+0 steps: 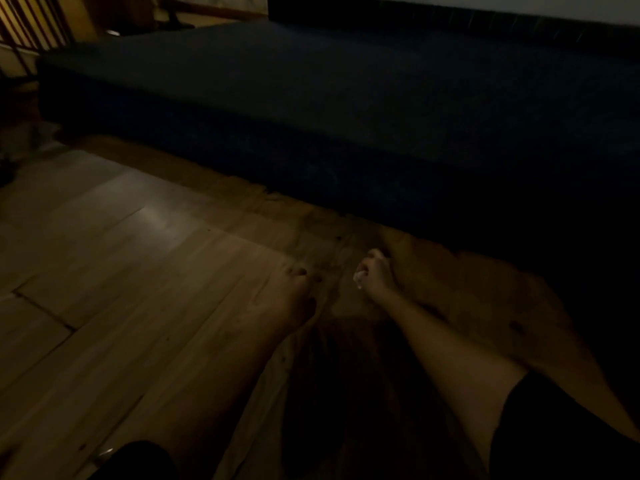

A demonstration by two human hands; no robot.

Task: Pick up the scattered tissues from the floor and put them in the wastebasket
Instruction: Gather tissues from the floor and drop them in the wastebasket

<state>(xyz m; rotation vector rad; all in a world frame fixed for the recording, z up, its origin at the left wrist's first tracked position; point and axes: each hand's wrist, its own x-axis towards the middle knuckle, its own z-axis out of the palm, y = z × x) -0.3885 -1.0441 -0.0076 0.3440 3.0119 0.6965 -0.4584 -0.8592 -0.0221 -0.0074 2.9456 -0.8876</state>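
Light: very dim; most of the right side is lost in shadow.
Floor: pale wooden floor (104,244) with long planks, filling the left and near part of the scene.
Bed: a low, dark blue bed (311,98) runs across the far half of the scene, its near edge meeting the floor.
Left hand (299,292): reaches forward and down to the floor, fingers extended and close together, fingertips (301,271) at or just above the boards; it holds nothing that can be seen, and whether it touches the wood cannot be told.
Right hand (375,277): just right of the left hand, near the foot of the bed, curled into a loose fist.
Tissue (360,277): small white bits show at the left edge and top of the right fist, so it seems to be bunched inside that hand; its shape is too dark to make out.
Sleeves: a dark sleeve (554,427) covers the right upper arm at the near right; both forearms are bare.
Far left: vertical slats (31,19) stand lit in warm light beyond the bed's end.
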